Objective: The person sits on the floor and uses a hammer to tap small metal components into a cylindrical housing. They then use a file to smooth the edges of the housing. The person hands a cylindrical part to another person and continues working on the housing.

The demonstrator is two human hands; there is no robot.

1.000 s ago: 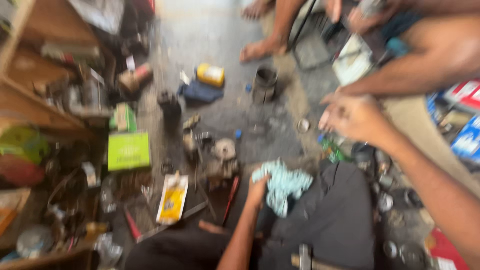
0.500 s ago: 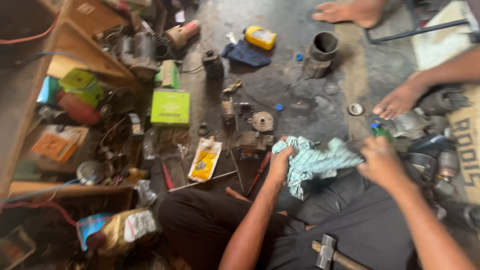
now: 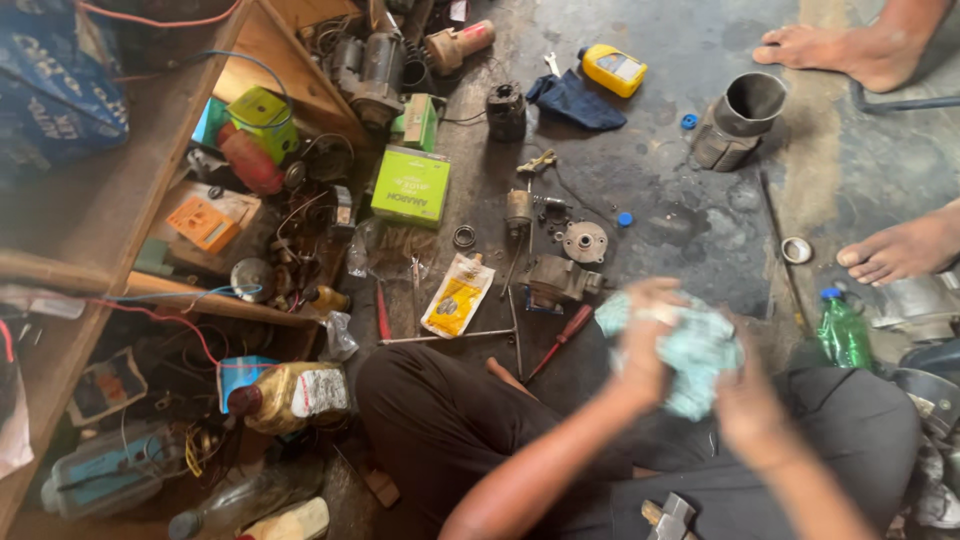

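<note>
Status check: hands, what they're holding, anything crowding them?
Left hand and right hand both closed on the pale teal rag, over the lap. Red-handled screwdriver and metal motor part on the floor just ahead.

From my feed, both hands are smeared by motion blur: the left hand (image 3: 645, 345) and right hand (image 3: 745, 415) press into a crumpled pale turquoise cloth (image 3: 692, 352), and I cannot tell what, if anything, lies inside it. A steel hammer head (image 3: 672, 518) is cut off by the bottom edge. Two bare feet, one at the top (image 3: 850, 50) and one at the right (image 3: 900, 250), are cropped by the frame. The blue bag (image 3: 55, 85) runs off the left edge.
</note>
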